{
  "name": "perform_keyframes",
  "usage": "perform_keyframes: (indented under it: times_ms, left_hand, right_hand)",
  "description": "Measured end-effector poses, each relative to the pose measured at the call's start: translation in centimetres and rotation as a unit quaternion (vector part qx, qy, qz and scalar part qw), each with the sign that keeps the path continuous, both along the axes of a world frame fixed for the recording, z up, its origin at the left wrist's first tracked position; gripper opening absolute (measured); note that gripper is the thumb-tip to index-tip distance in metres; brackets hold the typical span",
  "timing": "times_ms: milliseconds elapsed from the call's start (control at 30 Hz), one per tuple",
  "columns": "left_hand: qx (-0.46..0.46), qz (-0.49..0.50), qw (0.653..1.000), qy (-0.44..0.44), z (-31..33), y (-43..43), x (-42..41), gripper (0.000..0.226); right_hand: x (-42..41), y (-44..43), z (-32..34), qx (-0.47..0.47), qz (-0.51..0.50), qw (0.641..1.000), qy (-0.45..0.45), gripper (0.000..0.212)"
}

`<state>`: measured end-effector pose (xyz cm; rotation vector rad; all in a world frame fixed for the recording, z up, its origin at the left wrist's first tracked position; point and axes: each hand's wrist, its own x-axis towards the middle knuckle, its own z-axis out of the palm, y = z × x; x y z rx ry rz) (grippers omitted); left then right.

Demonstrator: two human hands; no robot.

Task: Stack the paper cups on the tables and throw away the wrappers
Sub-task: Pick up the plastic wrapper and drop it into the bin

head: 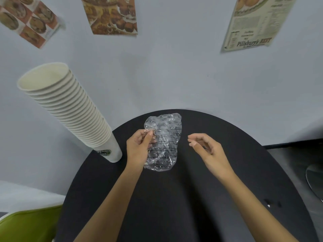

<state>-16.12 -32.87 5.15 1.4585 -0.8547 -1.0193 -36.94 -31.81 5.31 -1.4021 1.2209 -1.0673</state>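
Where the pale grey wall (pixel 174 75) rises behind it, a round counter (pixel 174 206) with a matt black top fills the lower view; at its left rim stands a tall stack of paper cups (pixel 70 110), cream-white, nested mouth up, their rolled rims forming close ridges; the lowest cup bears a round green and black logo (pixel 104 152), its lettering too small to read; on the wall hang paper posters, the right poster (pixel 258 23) printed "Pillsbury's BEST" below fine illegible text, the middle poster (pixel 110 14) and the left poster (pixel 26 20) showing food photographs; the wrapper (pixel 166 137), clear crinkled plastic with rows of blurred black print, is over the counter's middle, right of the stack; the left grip (pixel 138 147) pinches its left edge between thumb and fingers; the right grip (pixel 208 149) holds nothing, fingers loosely curled, just right of the wrapper and apart from it.
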Motion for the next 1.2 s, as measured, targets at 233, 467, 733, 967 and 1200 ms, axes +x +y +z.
perform_keyframes:
  times_ms: [233, 467, 733, 967, 1200]
  left_hand:
    - [-0.019, -0.030, 0.999, -0.007, 2.3, 3.9, -2.1, 0.011]
    - [-0.044, -0.079, 0.996, -0.025, 4.1, 7.6, -5.4, 0.012]
    - [-0.050, -0.172, 0.984, -0.011, 5.1, 10.1, -12.2, 0.013]
    - [-0.051, -0.273, 0.961, 0.012, 5.4, 12.5, -19.5, 0.010]
    - [-0.035, -0.366, 0.929, 0.040, 5.1, 16.4, -26.9, 0.011]
  right_hand:
    - [-2.5, 4.6, 2.6, -0.019, -0.030, 0.999, -0.013, 0.014]
    - [-6.0, 9.5, 4.5, -0.043, -0.070, 0.996, -0.014, 0.014]
    - [-12.0, 15.1, 6.6, -0.063, -0.155, 0.986, 0.001, 0.014]
    - [-17.1, 21.3, 7.4, -0.075, -0.259, 0.963, 0.008, 0.013]
    - [-22.1, 28.5, 7.7, -0.083, -0.343, 0.934, 0.057, 0.014]
